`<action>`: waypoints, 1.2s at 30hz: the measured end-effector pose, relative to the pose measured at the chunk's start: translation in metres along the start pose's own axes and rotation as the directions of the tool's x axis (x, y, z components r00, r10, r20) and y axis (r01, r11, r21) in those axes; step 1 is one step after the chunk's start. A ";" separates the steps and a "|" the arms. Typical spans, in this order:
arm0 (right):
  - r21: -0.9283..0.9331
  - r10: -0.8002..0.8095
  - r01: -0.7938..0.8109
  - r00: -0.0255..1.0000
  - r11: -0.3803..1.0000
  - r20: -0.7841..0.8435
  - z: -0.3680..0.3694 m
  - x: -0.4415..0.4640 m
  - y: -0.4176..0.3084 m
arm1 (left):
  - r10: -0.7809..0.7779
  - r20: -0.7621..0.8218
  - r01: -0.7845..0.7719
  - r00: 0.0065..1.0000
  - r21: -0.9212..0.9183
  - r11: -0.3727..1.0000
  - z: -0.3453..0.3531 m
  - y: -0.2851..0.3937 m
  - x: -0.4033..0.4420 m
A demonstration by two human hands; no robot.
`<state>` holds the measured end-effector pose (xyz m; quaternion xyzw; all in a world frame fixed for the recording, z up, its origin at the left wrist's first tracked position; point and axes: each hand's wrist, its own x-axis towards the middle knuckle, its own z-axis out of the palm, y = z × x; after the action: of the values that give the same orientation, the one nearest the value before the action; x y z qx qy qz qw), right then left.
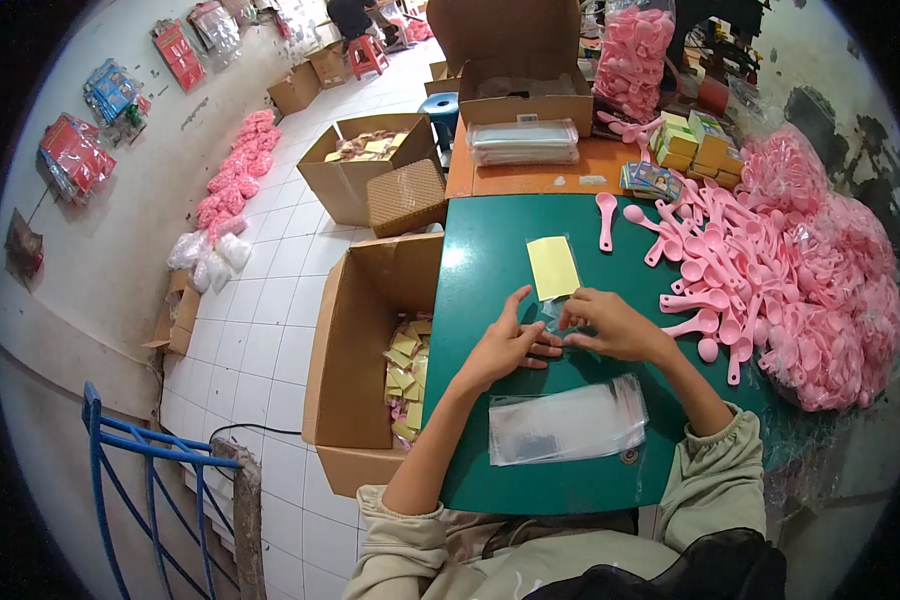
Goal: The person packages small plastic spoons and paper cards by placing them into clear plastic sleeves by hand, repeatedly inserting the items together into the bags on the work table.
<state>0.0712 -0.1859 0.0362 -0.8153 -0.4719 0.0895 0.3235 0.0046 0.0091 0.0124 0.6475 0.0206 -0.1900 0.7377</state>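
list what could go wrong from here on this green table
The right sleeve is close to the stack of clear bags, so it might drag some askew. The right forearm is near the loose pink spoons; a wide swing could scatter a few.

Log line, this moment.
left hand: near yellow card | right hand: same | pink spoons: heaped at right | clear bags: stacked on green table
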 end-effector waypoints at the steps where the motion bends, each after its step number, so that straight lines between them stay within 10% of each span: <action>1: -0.002 0.005 -0.005 1.000 1.000 0.006 0.004 0.001 0.001 | -0.005 0.003 0.004 1.000 0.008 1.000 -0.001 -0.001 0.001; 9: 0.021 0.017 -0.017 1.000 1.000 -0.020 0.014 0.002 -0.009 | -0.063 -0.023 0.061 0.998 -0.081 0.995 -0.004 0.001 -0.001; 18: -0.389 -0.232 0.160 0.962 0.907 -0.145 0.023 0.003 -0.019 | -0.032 -0.065 0.018 0.997 -0.208 0.978 0.004 0.006 -0.003; 24: 0.039 -0.137 0.138 0.990 0.990 -0.024 0.019 -0.007 -0.023 | 0.138 -0.123 -0.114 0.983 0.180 0.977 0.001 -0.017 0.013; 28: 0.273 -0.027 0.071 0.986 0.959 -0.162 -0.017 -0.037 -0.016 | 0.086 -0.007 -0.086 0.996 -0.116 0.990 -0.002 -0.009 0.007; 30: 0.579 0.298 -0.155 0.941 0.800 -0.159 -0.053 -0.068 -0.026 | 0.081 0.042 -0.077 0.996 -0.103 0.992 -0.004 -0.011 0.007; 33: 0.407 0.430 -0.280 0.834 0.870 -0.346 -0.129 -0.136 -0.048 | 0.082 0.094 -0.077 0.992 -0.060 0.995 -0.008 -0.011 0.007; 36: 0.406 0.255 -0.083 0.884 0.910 -0.392 -0.223 -0.233 -0.049 | 0.085 0.149 -0.089 0.985 0.018 0.996 -0.010 -0.011 0.009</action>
<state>0.0113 -0.4606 0.2015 -0.7751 -0.2868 0.0224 0.5626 0.0114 0.0154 -0.0023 0.6407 -0.0648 -0.2054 0.7370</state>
